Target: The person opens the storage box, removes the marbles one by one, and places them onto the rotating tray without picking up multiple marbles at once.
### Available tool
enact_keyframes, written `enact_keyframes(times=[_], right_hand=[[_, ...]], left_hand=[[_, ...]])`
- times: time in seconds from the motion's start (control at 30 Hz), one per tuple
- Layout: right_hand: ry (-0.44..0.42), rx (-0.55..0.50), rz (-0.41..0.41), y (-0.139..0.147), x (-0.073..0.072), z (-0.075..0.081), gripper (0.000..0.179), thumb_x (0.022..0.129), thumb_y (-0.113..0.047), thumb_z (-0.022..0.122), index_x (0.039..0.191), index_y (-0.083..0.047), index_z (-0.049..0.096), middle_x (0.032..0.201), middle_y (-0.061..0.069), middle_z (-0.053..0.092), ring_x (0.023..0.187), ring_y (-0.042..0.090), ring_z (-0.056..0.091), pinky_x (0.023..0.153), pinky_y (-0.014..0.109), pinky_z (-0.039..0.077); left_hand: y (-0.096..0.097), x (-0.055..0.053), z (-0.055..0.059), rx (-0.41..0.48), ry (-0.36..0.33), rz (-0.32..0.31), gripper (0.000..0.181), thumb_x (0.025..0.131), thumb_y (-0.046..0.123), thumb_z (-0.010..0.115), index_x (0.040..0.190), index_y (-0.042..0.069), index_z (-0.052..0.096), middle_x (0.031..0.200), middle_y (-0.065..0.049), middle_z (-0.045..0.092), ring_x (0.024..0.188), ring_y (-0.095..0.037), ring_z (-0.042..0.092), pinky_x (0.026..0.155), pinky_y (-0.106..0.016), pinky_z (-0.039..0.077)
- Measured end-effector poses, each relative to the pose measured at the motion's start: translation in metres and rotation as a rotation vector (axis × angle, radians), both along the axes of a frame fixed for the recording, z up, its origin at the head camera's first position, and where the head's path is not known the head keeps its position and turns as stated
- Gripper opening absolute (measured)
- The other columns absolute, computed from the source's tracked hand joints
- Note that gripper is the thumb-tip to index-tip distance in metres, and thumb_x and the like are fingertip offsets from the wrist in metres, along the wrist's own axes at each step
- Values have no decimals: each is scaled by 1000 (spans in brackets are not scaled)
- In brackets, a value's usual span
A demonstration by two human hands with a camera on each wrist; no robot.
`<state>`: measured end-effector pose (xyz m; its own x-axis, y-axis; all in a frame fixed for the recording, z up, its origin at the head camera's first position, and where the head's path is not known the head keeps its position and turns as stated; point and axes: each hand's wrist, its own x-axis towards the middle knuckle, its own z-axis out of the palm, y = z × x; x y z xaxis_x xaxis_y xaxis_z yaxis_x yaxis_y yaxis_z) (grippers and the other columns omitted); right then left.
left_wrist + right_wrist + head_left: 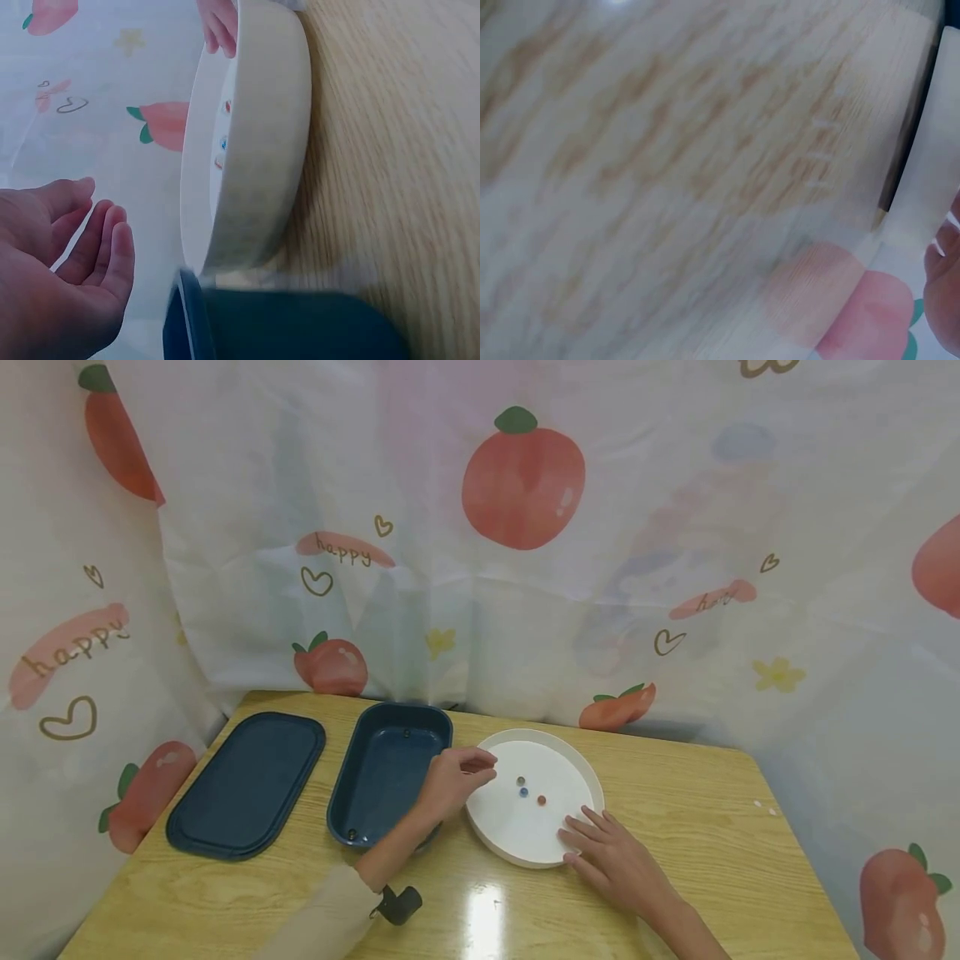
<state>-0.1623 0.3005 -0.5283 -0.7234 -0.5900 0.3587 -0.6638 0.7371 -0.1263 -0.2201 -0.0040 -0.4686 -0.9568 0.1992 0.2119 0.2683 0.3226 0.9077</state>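
Observation:
A round white tray (498, 842) with a raised rim holds three small marbles: a blue marble (523, 792), a reddish marble (542, 800) and a greenish-brown marble (521, 781). My left hand (456, 779) hovers over the tray's left rim with loosely bent fingers. In the left wrist view, its thumb and fingertips (120, 234) come close together, and nothing shows between them. At the tray's lower right rim rests my right hand (617, 858), its fingers spread. Left of the tray, partly behind my left forearm, stands a deep dark blue box (342, 777) with dark marbles (352, 834) inside.
A flat dark blue lid (243, 785) lies at the left of the wooden table (690, 810). A fruit-print curtain (525, 610) hangs along the table's back and sides. Small white marks (765, 807) show near the table's right edge.

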Motion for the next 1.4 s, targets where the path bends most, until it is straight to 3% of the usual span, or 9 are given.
enact_keyframes(times=[0.3, 0.47, 0.63, 0.8, 0.97, 1.2, 1.4], right_hand=[[-19, -2, -2, -3, 1, -1, 36, 91, -32, 73, 124, -17, 73, 130, 2, 66, 131, 31, 51, 115, 40, 25], [-15, 2, -2, -2, 1, -2, 35, 91, -31, 74, 123, -17, 73, 130, 1, 66, 131, 30, 52, 118, 34, 19], [-4, 11, -4, 0, 2, -2, 36, 90, -31, 74, 122, -17, 74, 129, 2, 66, 130, 30, 52, 118, 34, 19], [-4, 12, -7, 1, 2, -1, 36, 90, -32, 74, 123, -17, 74, 130, 2, 66, 131, 30, 52, 118, 34, 19], [-8, 15, -5, 1, 2, -2, 36, 91, -31, 73, 124, -17, 73, 130, 1, 65, 131, 30, 51, 119, 29, 12], [-3, 18, -3, 0, 2, -1, 36, 91, -32, 73, 124, -17, 73, 131, 1, 65, 131, 30, 52, 118, 33, 17], [6, 3, 12, 0, 0, 0, 36, 91, -31, 73, 124, -17, 73, 130, 2, 66, 130, 31, 52, 118, 27, 10]], left_hand=[[-64, 14, -12, -14, 3, -105, 19, 92, 11, 73, 110, 4, 74, 104, -7, 73, 95, -21, 69, 82, -30, 55], [-100, 18, -18, -106, -29, -197, 21, 95, 15, 71, 112, 4, 73, 105, -3, 72, 96, -19, 68, 83, -29, 54], [-122, 18, -25, -198, -65, -289, 23, 94, 17, 71, 113, 3, 73, 105, -2, 72, 95, -16, 67, 82, -29, 54], [-131, 15, -30, -249, -118, -397, 21, 93, 13, 72, 111, 2, 74, 103, -3, 72, 92, -16, 68, 78, -29, 55], [-132, 12, -35, -260, -190, -477, 19, 90, 4, 73, 109, 2, 74, 100, -3, 72, 87, -14, 69, 74, -28, 55], [-131, 10, -33, -290, -228, -518, 19, 87, 0, 74, 106, 2, 75, 95, -2, 73, 82, -13, 69, 72, -27, 55], [-131, 8, -34, -360, -245, -526, 19, 86, -2, 74, 104, 4, 76, 95, 1, 71, 85, -14, 68, 73, -27, 54]])
